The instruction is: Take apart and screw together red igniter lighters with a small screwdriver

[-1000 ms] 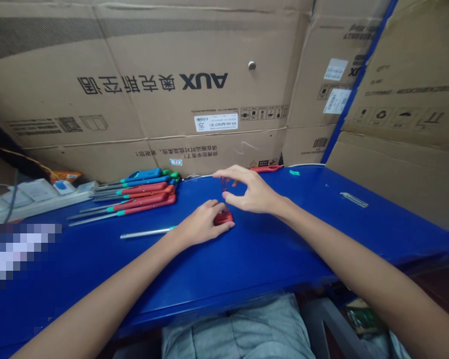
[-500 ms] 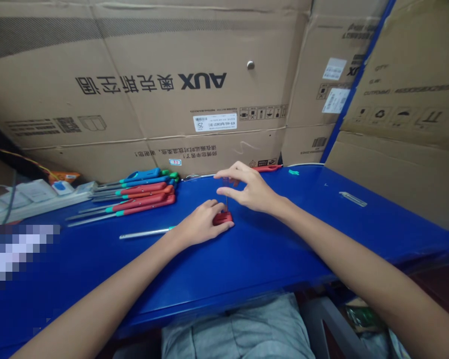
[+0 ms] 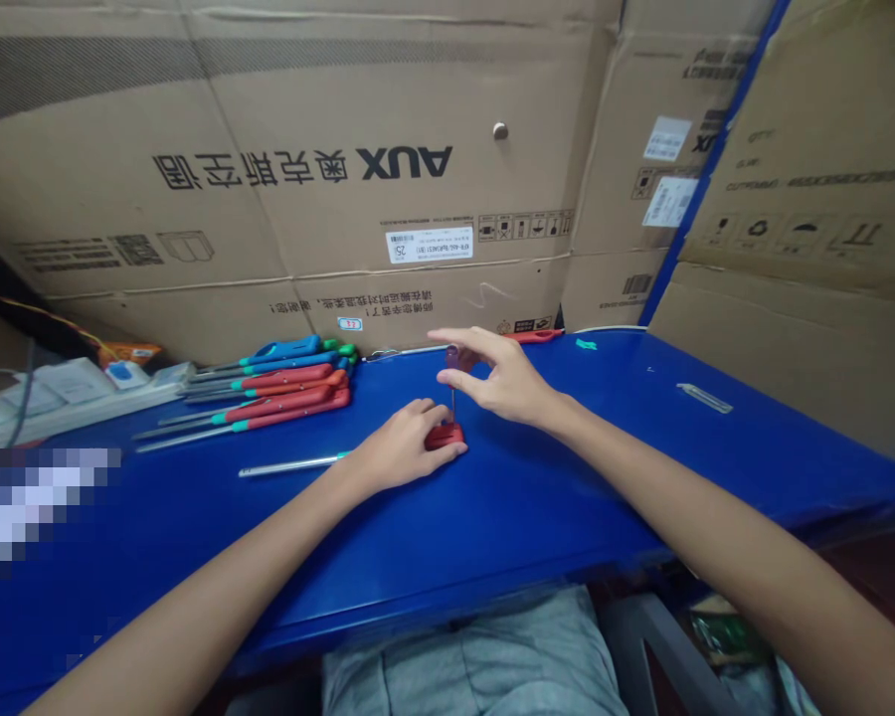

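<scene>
Well beyond the fingers stand creased, matte cardboard panels printed in black. Beneath them spreads a smooth blue tabletop. Far left of the fingers, a white power strip holds boxy plugs; nearer them lies a row of tools with red and blue handles and slim metal rods. The left hand curls its fingers over a red-handled tool, lying directly under them; its long axis runs sideways, the straight metal tube pointing left past the wrist. On the right hand, forefinger and thumb are spread around the purple handle of an upright screwdriver; whether the other fingers grip it, I cannot tell. Its thin shaft points down at the red handle, beside the left fingers.
</scene>
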### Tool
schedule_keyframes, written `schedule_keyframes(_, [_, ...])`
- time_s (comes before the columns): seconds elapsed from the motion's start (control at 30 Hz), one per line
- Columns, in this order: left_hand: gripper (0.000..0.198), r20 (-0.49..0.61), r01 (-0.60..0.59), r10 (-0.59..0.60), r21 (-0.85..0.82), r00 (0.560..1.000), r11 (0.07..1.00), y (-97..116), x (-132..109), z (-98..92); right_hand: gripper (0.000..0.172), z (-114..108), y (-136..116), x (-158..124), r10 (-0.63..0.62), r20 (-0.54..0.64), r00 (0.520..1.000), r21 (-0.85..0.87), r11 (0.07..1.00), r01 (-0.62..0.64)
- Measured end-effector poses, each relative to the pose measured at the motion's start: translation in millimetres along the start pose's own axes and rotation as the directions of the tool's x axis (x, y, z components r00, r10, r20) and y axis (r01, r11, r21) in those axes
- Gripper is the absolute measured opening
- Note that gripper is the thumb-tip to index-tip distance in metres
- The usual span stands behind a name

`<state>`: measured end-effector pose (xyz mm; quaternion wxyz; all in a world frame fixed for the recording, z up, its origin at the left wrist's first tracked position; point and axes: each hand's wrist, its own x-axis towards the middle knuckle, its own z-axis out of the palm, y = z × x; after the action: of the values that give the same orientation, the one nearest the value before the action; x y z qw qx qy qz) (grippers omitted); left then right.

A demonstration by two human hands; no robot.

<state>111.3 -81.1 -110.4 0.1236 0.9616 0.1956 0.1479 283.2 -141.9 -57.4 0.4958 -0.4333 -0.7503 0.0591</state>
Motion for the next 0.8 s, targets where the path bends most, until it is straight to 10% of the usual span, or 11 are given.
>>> schedule_keyframes(0.8, [0.032,0.007,0.007,-0.006,-0.020,1.000,1.000,2.6,-2.1,-0.8,0.034,0.0,-3.1,0.5,0.008,0.010,1.000,-0.074,0.997,-0.007])
